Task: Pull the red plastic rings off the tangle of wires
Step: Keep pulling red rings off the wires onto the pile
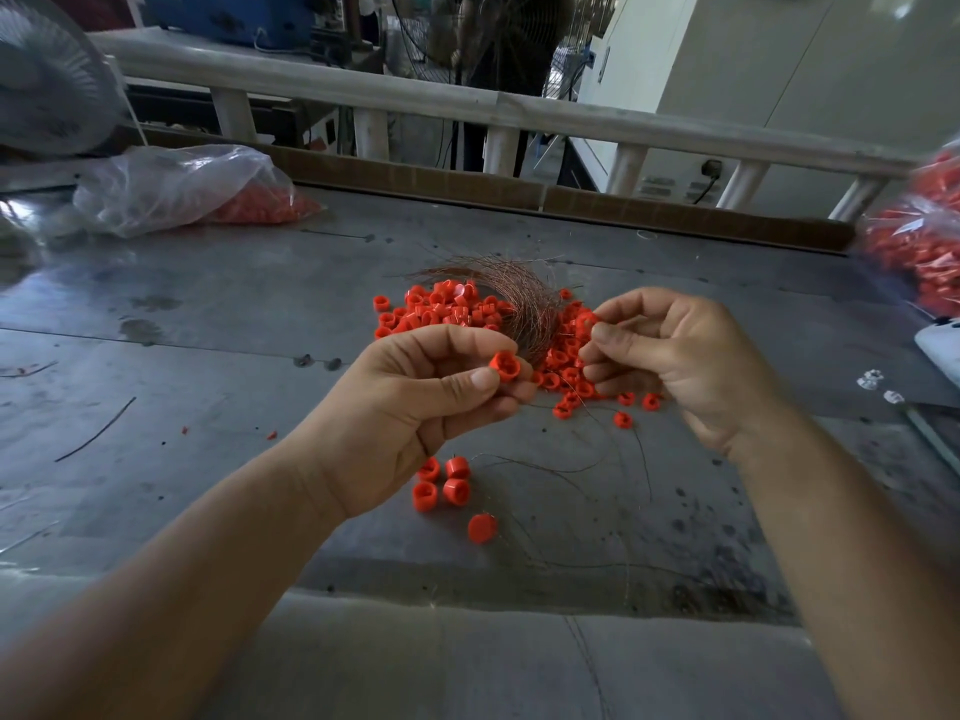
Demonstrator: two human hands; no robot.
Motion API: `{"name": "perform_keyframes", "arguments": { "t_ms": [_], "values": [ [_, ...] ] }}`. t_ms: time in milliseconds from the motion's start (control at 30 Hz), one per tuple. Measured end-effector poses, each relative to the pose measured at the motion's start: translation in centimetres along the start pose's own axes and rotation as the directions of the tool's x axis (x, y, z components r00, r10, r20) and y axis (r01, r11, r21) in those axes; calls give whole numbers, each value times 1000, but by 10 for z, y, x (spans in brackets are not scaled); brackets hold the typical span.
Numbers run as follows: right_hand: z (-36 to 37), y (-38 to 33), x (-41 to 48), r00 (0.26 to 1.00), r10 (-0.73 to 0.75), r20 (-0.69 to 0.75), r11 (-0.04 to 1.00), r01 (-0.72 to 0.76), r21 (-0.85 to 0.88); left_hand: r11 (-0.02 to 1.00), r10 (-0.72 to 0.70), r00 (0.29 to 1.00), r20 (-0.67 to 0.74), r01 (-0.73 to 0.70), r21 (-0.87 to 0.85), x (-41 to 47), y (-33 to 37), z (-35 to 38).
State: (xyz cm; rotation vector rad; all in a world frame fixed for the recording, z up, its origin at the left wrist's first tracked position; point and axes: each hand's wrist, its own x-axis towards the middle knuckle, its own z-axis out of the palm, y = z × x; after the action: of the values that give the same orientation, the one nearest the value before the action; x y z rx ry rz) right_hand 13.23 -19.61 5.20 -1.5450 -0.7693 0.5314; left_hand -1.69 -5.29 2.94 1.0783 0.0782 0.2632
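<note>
Head view of a grey metal tabletop (208, 324). The left hand (415, 407) pinches a single red ring (505, 367) between thumb and forefinger, raised above the surface. The right hand (670, 356) has its fingers closed on another red ring (587, 320) at the edge of the wire tangle (519, 298); thin wire strands run between the two hands. The coppery tangle lies on a pile of red rings (447, 309) at the middle of the tabletop. Five loose rings (447, 485) lie nearer the person, below the left hand. A clear plastic bag (171, 189) holding red pieces rests at far left; a second bag (914, 241) sits at the right edge.
</note>
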Motion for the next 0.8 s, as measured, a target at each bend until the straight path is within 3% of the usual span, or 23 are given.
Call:
{"name": "perform_keyframes", "arguments": {
  "t_ms": [167,800],
  "values": [
    [12,-5,-5,997,21,80,989,-32,143,1000,-6,1000,-22,6,29,0,0,1],
    [21,-3,-9,989,-73,130,997,69,39,998,2,998,-59,1,61,1,1,0]
  ]
}}
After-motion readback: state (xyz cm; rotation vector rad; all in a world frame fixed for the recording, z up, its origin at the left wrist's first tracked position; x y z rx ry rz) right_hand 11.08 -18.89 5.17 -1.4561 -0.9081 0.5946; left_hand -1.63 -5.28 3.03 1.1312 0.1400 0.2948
